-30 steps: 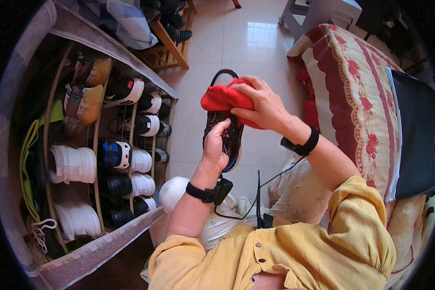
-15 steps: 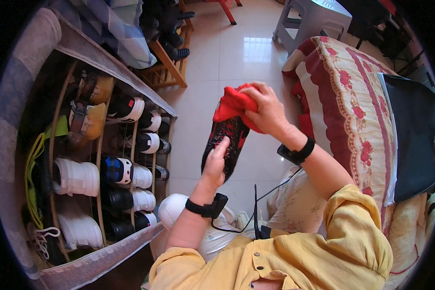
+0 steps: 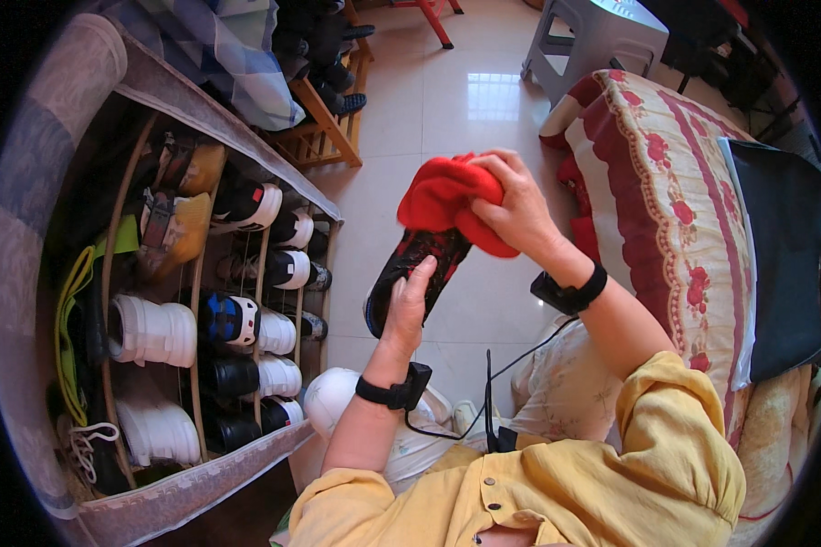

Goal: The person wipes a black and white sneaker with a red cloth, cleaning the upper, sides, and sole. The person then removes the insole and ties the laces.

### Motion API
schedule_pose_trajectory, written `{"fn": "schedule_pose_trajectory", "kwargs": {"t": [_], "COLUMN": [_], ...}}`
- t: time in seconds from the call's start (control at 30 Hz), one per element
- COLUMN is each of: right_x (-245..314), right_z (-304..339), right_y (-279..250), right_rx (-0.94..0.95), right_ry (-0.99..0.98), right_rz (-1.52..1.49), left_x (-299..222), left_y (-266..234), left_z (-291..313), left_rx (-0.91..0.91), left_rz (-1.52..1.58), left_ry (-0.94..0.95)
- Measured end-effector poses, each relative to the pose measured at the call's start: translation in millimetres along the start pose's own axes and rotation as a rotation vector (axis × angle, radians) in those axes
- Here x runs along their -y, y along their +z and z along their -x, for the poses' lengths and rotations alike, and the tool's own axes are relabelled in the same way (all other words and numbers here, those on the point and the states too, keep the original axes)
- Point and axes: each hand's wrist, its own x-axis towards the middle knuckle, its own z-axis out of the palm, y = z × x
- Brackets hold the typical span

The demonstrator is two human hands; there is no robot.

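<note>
A black shoe with red marks (image 3: 441, 258) is held out in front of me, tilted. My left hand (image 3: 408, 303) grips it around the middle, thumb lying on top. The fingers beneath the shoe are hidden. A red cloth (image 3: 440, 193) covers the far end of the shoe. My right hand (image 3: 517, 202) is closed on the cloth from the right side, with the cloth bunched under its fingers. Whether the cloth presses on the shoe along its whole width cannot be seen.
At my left stands a fabric-covered shoe rack (image 3: 201, 365) with several shoes on its shelves. A wooden rack (image 3: 330, 123) with dark shoes is beyond it. To the right is a bed with a flowered cover (image 3: 648, 196); a grey plastic stool (image 3: 595, 41) stands at the far right.
The red cloth has spread over the shoe's far end and looks rounder now. The shoe's near end has swung slightly left. My left hand keeps its grip.
</note>
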Motion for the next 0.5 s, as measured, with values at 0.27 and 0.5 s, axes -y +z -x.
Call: {"fn": "schedule_pose_trajectory", "kwargs": {"t": [0.27, 0.5], "right_x": [16, 36], "right_z": [24, 35], "right_y": [16, 18], "right_rx": [0.321, 0.491], "right_ry": [0.025, -0.123], "right_rz": [0.185, -0.082], "left_x": [7, 8], "left_y": [-6, -9], "left_z": [-1, -2], "left_rx": [-0.032, -0.115], "left_rz": [-0.571, -0.281], "left_ry": [0.190, 0.040]}}
